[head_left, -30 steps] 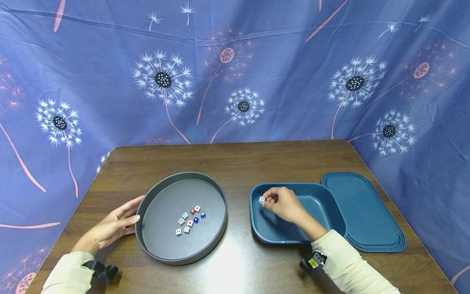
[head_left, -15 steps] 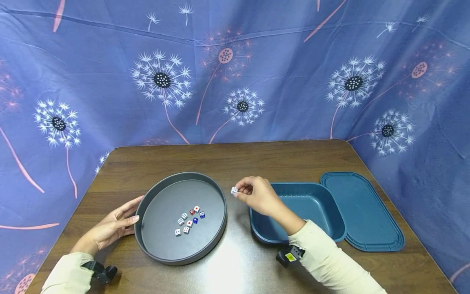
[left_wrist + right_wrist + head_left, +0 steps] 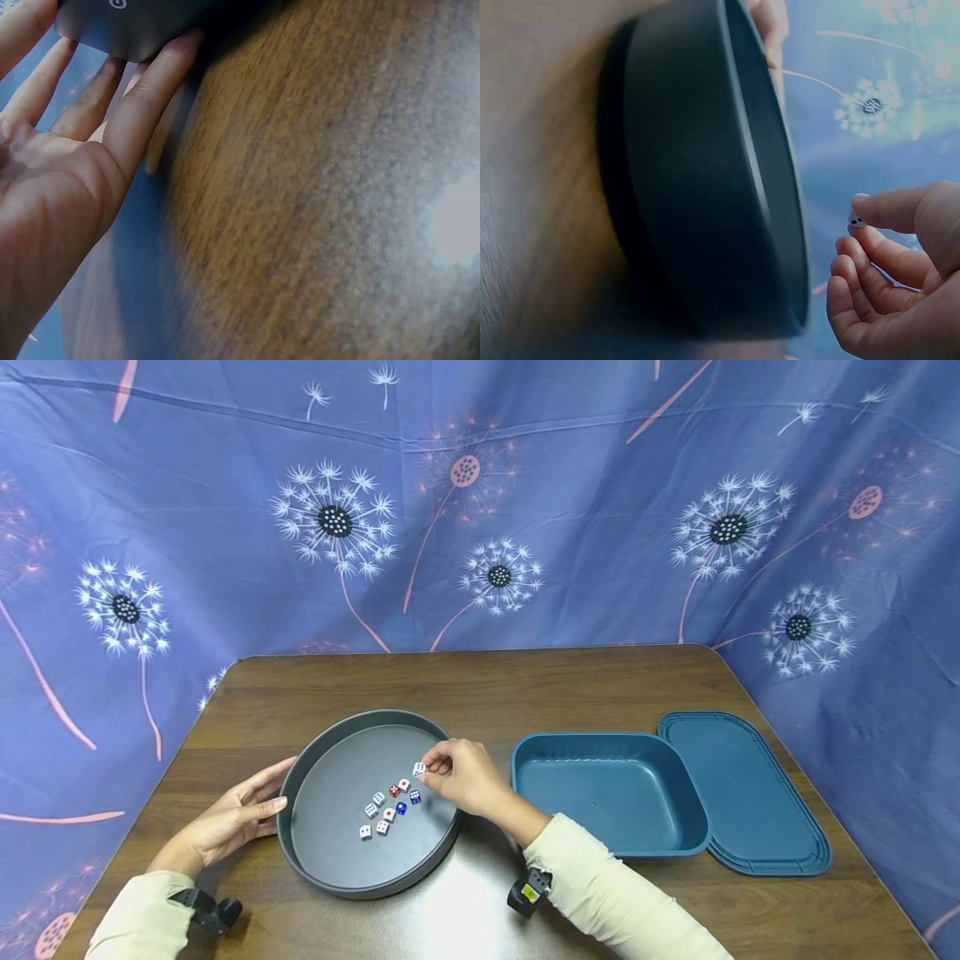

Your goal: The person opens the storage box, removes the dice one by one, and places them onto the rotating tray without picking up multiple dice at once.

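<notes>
My right hand [image 3: 467, 777] pinches a white die [image 3: 419, 769] between thumb and fingertips, above the right part of a round dark grey pan [image 3: 330, 860]. In the right wrist view the same die [image 3: 856, 219] shows between thumb and index finger, beyond the pan's rim. Lying in the pan are several small dice: white ones [image 3: 365, 832], blue ones [image 3: 415, 797] and a red one [image 3: 394, 791]. My left hand [image 3: 232, 818] touches the pan's left side with extended fingers, its thumb at the rim; the left wrist view shows the fingertips against the dark wall.
A blue rectangular tub [image 3: 611, 735] stands right of the pan, behind my right forearm. Its flat blue lid [image 3: 750, 793] lies at the tub's right side on the brown wooden table [image 3: 487, 693]. A blue dandelion-print cloth [image 3: 585, 527] hangs behind.
My right hand has moved left from over the blue tub to over the pan, carrying the white die. The left hand stays at the pan's side.
</notes>
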Motion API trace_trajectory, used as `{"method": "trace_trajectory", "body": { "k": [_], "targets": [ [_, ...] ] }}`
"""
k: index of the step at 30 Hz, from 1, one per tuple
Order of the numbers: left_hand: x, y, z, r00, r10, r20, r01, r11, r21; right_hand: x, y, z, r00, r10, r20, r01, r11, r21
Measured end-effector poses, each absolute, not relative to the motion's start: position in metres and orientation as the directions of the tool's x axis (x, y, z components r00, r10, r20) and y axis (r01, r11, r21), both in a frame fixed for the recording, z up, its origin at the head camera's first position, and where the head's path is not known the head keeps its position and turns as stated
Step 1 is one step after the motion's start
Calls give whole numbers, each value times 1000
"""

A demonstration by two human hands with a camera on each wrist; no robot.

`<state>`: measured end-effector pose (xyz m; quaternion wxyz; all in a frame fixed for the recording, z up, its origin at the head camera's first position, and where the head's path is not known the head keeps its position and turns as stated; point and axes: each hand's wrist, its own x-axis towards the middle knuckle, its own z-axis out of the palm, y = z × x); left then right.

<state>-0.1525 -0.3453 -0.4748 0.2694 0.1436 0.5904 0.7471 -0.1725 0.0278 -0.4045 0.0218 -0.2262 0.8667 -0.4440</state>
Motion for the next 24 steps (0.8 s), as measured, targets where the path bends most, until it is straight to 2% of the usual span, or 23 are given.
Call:
{"method": "trace_trajectory", "body": {
  "k": [8,24],
  "targets": [
    [-151,-344,-472,-819,562,-118,-232,-136,963,-165,9,-423,-881,-449,148,-392,519,-759],
    [-151,-344,-472,-819,561,-119,-238,-145,960,-151,-5,-444,-831,-508,225,-545,669,-505]
  ]
}}
